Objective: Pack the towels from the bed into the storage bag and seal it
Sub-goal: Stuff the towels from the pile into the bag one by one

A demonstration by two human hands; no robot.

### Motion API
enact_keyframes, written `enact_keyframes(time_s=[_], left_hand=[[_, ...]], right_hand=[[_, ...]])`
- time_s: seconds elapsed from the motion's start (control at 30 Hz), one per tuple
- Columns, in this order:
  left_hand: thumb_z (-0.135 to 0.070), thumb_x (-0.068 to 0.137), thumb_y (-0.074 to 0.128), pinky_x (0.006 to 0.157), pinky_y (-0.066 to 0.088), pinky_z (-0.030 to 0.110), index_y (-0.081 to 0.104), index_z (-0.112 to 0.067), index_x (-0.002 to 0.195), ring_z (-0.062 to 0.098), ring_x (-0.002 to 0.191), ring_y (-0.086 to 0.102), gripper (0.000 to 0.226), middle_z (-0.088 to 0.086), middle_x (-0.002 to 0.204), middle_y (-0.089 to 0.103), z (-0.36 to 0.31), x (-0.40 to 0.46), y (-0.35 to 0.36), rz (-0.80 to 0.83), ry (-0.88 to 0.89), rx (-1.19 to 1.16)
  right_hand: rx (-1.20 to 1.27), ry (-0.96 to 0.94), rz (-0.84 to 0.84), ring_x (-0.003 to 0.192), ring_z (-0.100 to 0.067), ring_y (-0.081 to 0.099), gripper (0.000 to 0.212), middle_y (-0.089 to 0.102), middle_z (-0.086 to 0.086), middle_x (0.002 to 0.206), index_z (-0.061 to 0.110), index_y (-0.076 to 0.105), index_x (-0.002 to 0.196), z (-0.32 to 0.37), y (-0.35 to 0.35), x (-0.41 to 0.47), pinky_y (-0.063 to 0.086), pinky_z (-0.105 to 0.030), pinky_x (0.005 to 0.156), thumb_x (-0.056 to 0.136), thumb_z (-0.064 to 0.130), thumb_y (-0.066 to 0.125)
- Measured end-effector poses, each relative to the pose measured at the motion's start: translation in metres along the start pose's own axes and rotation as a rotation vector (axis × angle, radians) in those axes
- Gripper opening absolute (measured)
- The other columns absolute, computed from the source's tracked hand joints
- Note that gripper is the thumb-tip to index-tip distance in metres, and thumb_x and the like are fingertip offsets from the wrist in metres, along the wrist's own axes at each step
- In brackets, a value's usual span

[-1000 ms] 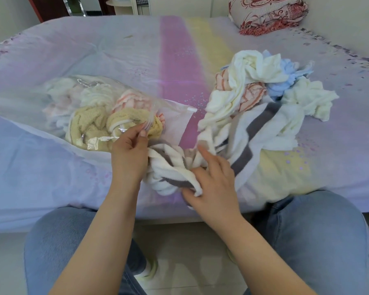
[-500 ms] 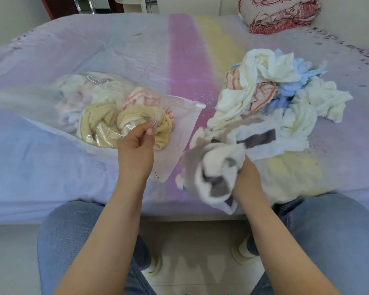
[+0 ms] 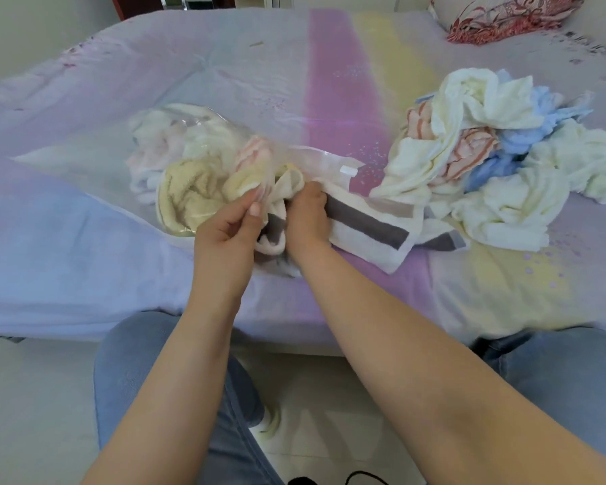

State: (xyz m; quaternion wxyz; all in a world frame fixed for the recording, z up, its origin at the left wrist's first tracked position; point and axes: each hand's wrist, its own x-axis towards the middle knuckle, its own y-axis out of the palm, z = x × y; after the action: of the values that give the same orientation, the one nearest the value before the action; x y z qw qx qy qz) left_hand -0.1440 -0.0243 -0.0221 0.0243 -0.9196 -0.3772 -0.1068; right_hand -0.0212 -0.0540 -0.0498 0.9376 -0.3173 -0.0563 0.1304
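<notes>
Left hand (image 3: pixel 230 236): thumb and fingers (image 3: pixel 256 209) pinch the upper edge of the clear storage bag (image 3: pixel 175 169) at its mouth, lifting it. Right hand (image 3: pixel 307 218): fingers curled round the grey-striped white towel (image 3: pixel 368 227), bunched end at the bag mouth, the rest trailing right of the bag across the bed (image 3: pixel 84 218). Bag lies on the bed, with yellow, pink and white towels inside. Loose towel pile (image 3: pixel 497 159) right of the bag. Patterned pillow (image 3: pixel 504 15) beyond the pile.

You face a bed (image 3: pixel 84 211) covered in a pastel lilac, pink and yellow sheet. On it lie a clear storage bag (image 3: pixel 84 169) holding towels, a loose towel pile (image 3: pixel 497 162) to its right, a grey-striped towel (image 3: pixel 364 225) between them, and a red-patterned pillow (image 3: pixel 504 14) at the far right corner.
</notes>
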Motion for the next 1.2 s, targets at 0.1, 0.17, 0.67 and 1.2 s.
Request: enact_keyframes(time_s=[0.1,0.17,0.67,1.2], left_hand=[[-0.013,0.098,0.052,0.089,0.051,0.019,0.066,-0.031,0.114,-0.005,0.101,0.063,0.028,-0.014,0.107,0.070,0.003,0.001,0.001,0.009,-0.014,0.062],[-0.014,0.098,0.053,0.084,0.050,0.014,0.066,-0.028,0.118,-0.009,0.090,0.063,0.028,-0.014,0.103,0.069,0.008,0.003,0.002,0.013,-0.026,0.134],[-0.017,0.098,0.053,0.079,0.051,0.014,0.064,-0.024,0.126,-0.007,0.080,0.059,0.030,-0.013,0.104,0.071,0.013,0.005,0.005,-0.013,-0.025,0.176],[-0.006,0.099,0.048,0.112,0.036,0.025,0.060,-0.031,0.119,0.009,0.138,0.041,0.034,-0.007,0.133,0.058,0.001,0.005,-0.021,0.110,0.087,0.087]], right_hand=[[0.490,0.079,0.402,0.111,-0.033,0.061,0.054,0.063,-0.014,0.117,0.009,0.054,0.120,0.012,-0.021,-0.007,0.051,-0.045,0.094,0.072,0.029,0.066],[0.608,-0.047,0.596,0.105,-0.025,0.067,0.030,0.071,-0.006,0.104,0.014,0.064,0.109,0.004,-0.039,-0.020,0.053,-0.041,0.094,0.079,0.018,0.064],[0.487,-0.167,-0.036,0.077,-0.007,0.055,0.026,0.057,0.006,0.089,0.034,0.044,0.096,-0.063,-0.058,-0.046,0.044,-0.024,0.068,0.088,0.017,0.063],[-0.300,-0.527,0.698,0.138,-0.034,0.035,0.039,0.039,-0.022,0.147,0.001,0.038,0.140,0.039,0.000,-0.014,0.022,-0.027,0.101,0.103,0.010,0.034]])
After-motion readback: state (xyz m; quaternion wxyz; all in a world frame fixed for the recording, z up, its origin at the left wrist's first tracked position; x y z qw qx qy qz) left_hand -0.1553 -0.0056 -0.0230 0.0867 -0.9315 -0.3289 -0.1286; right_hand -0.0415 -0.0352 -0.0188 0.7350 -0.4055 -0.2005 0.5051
